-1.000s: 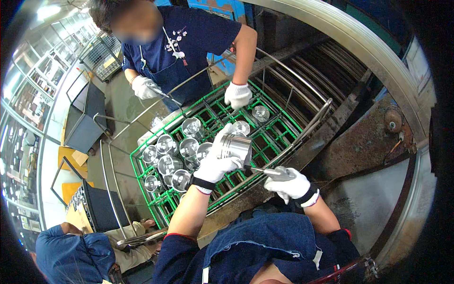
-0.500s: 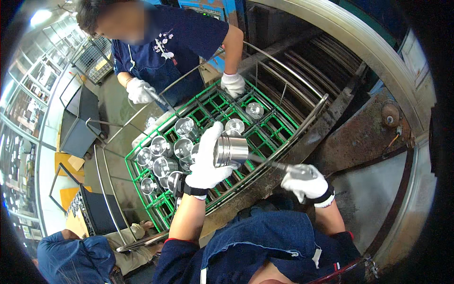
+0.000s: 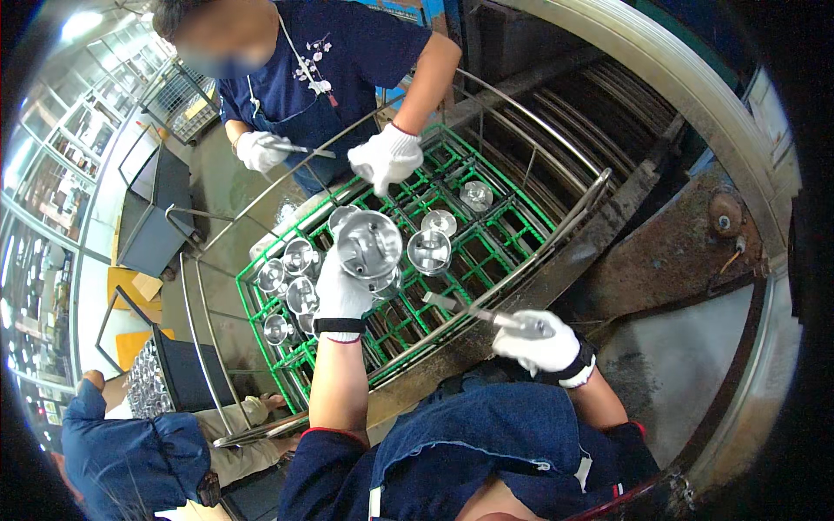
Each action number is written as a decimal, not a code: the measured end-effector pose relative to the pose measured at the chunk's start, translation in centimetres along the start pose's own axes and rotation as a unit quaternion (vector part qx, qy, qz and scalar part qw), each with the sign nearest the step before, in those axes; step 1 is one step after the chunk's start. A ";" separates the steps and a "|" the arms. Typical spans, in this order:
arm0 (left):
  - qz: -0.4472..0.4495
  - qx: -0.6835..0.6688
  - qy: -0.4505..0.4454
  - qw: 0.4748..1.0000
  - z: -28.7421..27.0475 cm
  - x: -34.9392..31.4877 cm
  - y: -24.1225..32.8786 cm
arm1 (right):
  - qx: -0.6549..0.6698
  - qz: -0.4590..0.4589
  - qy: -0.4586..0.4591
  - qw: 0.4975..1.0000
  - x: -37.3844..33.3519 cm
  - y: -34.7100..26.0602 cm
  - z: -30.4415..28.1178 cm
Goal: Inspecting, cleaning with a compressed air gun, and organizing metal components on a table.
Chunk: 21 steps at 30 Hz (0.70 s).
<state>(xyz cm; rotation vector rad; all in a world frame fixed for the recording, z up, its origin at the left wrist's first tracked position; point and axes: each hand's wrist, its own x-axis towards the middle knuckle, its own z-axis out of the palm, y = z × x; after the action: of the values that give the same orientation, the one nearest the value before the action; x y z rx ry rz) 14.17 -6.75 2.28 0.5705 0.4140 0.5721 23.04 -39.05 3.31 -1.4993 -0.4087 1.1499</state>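
My left hand (image 3: pixel 342 293), in a white glove, is closed around a shiny metal piston (image 3: pixel 370 244). The piston is tilted with its hollow underside in view, above the green rack (image 3: pixel 512 300). My right hand (image 3: pixel 540 344), also gloved, grips a flat-bladed scraper (image 3: pixel 445 303). The blade points left, apart from the held piston. More pistons stand in the rack: one (image 3: pixel 429 252) to the right of my left hand, another (image 3: pixel 476 197) farther back, and several (image 3: pixel 301 295) to the left, partly hidden by my hand.
Across the rack a co-worker's gloved hand (image 3: pixel 387 161) hovers over the far side; their other hand (image 3: pixel 261 151) holds a similar tool. A metal rail (image 3: pixel 573 156) surrounds the rack. Another person (image 3: pixel 143 456) is at lower left, beside a cart. Rusty machinery (image 3: pixel 669 234) stands at right.
My left hand has moved slightly left, and the piston in it now shows its hollow underside instead of its side. The scraper has come away from it. The co-worker's hand has left the rack's far edge.
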 end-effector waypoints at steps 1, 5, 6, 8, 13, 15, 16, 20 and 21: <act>0.007 0.102 -0.031 0.994 -1.8 1.1 0.0 | -0.036 -0.002 -0.050 0.998 -0.1 -0.4 0.1; -0.019 0.195 -0.018 0.980 -2.0 1.2 -1.8 | 0.057 -0.042 0.034 0.997 0.2 -0.1 0.7; -0.038 0.186 -0.020 0.982 -1.6 1.0 -2.3 | 0.055 -0.025 0.072 0.996 1.0 0.2 -0.2; -0.069 0.202 0.004 0.977 -3.0 1.7 -3.8 | 0.037 -0.005 0.024 0.999 0.0 0.5 -0.9; -0.100 0.286 -0.013 0.953 -3.7 1.7 -5.7 | 0.070 0.003 0.083 0.994 -1.7 1.8 -2.2; -0.171 0.288 -0.035 0.942 -2.2 0.8 -5.7 | 0.093 -0.013 0.136 0.986 -2.1 2.7 -3.3; -0.195 0.303 -0.052 0.931 -3.2 1.3 -6.4 | 0.092 -0.013 0.088 0.992 -2.7 3.2 -3.8; -0.301 0.219 -0.030 0.928 -2.8 1.0 -9.3 | 0.010 -0.036 0.012 0.999 -4.4 5.3 -4.8; -0.314 0.203 -0.026 0.927 -3.0 1.3 -10.3 | 0.029 0.013 0.067 0.997 -4.4 5.2 -5.4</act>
<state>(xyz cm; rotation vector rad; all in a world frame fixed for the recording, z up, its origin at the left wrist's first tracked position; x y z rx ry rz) 17.57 -11.95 -6.51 0.7988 0.6369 -0.1552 23.70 -47.04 -0.11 -1.5253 -0.2637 1.0658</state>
